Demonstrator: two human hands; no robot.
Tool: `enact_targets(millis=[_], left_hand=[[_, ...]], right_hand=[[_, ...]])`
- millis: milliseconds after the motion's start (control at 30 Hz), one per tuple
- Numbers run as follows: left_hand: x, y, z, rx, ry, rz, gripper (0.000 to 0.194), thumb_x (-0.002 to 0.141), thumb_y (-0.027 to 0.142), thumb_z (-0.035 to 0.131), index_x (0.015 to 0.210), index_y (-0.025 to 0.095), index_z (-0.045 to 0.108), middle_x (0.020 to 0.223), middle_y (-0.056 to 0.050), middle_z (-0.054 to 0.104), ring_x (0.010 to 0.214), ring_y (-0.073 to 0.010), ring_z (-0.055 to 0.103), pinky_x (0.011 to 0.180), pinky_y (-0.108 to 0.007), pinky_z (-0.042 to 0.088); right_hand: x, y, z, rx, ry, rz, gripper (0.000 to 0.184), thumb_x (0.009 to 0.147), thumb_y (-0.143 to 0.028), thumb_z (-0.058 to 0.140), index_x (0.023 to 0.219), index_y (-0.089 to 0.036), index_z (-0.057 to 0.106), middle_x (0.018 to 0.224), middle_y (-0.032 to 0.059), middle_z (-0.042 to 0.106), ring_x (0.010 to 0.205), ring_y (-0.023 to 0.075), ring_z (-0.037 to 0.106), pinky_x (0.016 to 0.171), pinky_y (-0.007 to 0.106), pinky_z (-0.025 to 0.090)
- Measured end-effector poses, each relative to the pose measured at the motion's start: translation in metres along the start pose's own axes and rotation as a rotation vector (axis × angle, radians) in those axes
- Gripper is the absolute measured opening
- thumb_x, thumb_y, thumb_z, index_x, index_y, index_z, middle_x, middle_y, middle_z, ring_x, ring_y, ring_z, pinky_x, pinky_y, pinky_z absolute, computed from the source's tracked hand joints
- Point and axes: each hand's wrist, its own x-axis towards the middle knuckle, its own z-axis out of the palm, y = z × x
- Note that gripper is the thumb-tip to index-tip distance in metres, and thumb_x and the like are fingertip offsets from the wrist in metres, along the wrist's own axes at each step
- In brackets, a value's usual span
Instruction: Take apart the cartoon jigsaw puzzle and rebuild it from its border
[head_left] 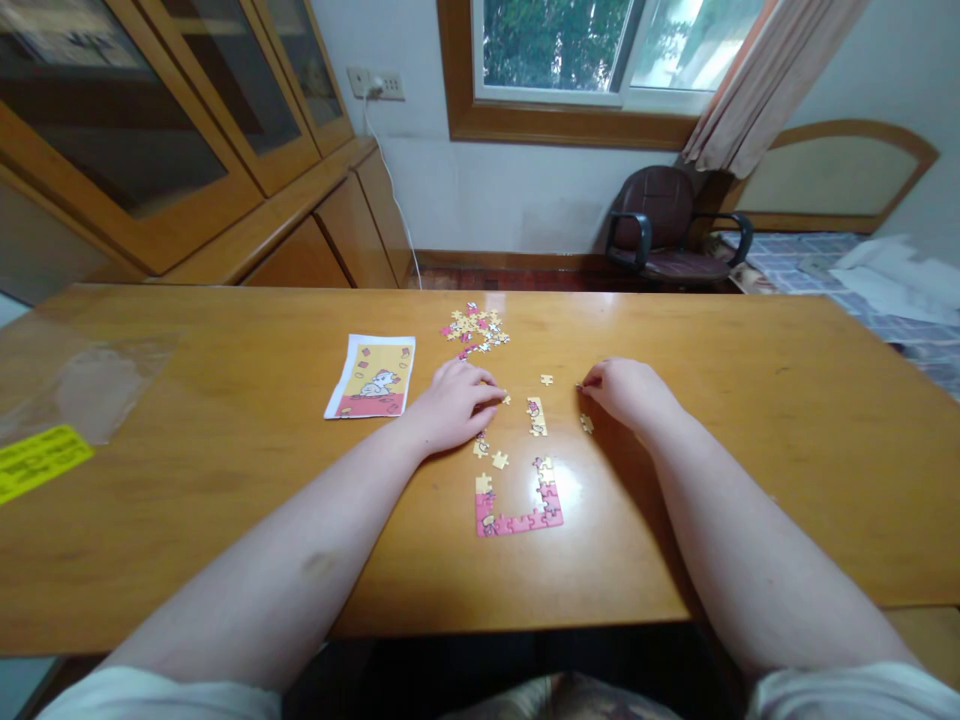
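Note:
My left hand [454,403] rests palm down on the wooden table [225,480], fingers curled with the tips by a small jigsaw piece [508,400]. My right hand [628,390] lies to the right, its fingertips pinched on a tiny piece [580,386]. Between the hands sits a short joined strip of pieces [537,416]. Closer to me lies a pink and yellow U-shaped puzzle border [517,505]. A heap of loose pieces [474,328] lies beyond my left hand. Single pieces [547,379] [586,424] lie near my right hand.
A printed reference picture [372,375] lies left of my left hand. A clear plastic bag [97,385] and a yellow label [37,460] are at the table's far left. Wooden cabinets [187,130] stand at left, and an office chair [660,225] sits beyond the table.

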Motion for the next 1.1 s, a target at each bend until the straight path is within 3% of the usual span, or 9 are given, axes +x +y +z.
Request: enact_targets(millis=[167,467,733,1100], left_hand=[[-0.0003,0.0038,-0.0014,-0.024,-0.075,0.04,0.03,0.09,0.032,0.052,0.116,0.026,0.067,0.117,-0.003,0.067,0.115,-0.0253,0.046,0.111,-0.055,0.019],[-0.0013,0.006,-0.0017,-0.083,-0.126,0.113,0.034,0.092,0.034,0.051,0.123,0.028,0.062,0.123,-0.001,0.066,0.117,-0.026,0.045,0.11,-0.054,0.022],[-0.0028,0.0049,0.0002,-0.132,-0.163,0.162,0.033,0.091,0.038,0.055,0.122,0.031,0.063,0.129,0.0,0.063,0.122,-0.0259,0.043,0.113,-0.056,0.014],[-0.0018,0.0021,-0.0023,-0.089,-0.074,0.113,0.029,0.092,0.037,0.051,0.113,0.028,0.068,0.117,-0.004,0.065,0.114,-0.0241,0.048,0.107,-0.049,0.028]], right_hand=[[0.0002,-0.0004,-0.0002,0.007,0.0,-0.001,0.025,0.084,-0.032,0.056,0.095,-0.025,0.077,0.101,0.0078,0.074,0.091,0.0223,0.067,0.076,0.028,0.046],[0.0015,-0.0006,0.0028,0.01,0.006,0.008,0.024,0.084,-0.033,0.056,0.094,-0.025,0.077,0.099,0.0075,0.074,0.088,0.0236,0.067,0.073,0.03,0.047],[0.0001,-0.0028,0.0013,0.004,0.005,0.021,0.026,0.085,-0.033,0.055,0.094,-0.024,0.076,0.099,0.0086,0.074,0.087,0.0234,0.067,0.071,0.029,0.047],[0.0008,-0.0011,0.0039,0.006,0.019,0.004,0.026,0.084,-0.033,0.054,0.093,-0.023,0.076,0.099,0.009,0.074,0.088,0.024,0.067,0.072,0.03,0.047]])
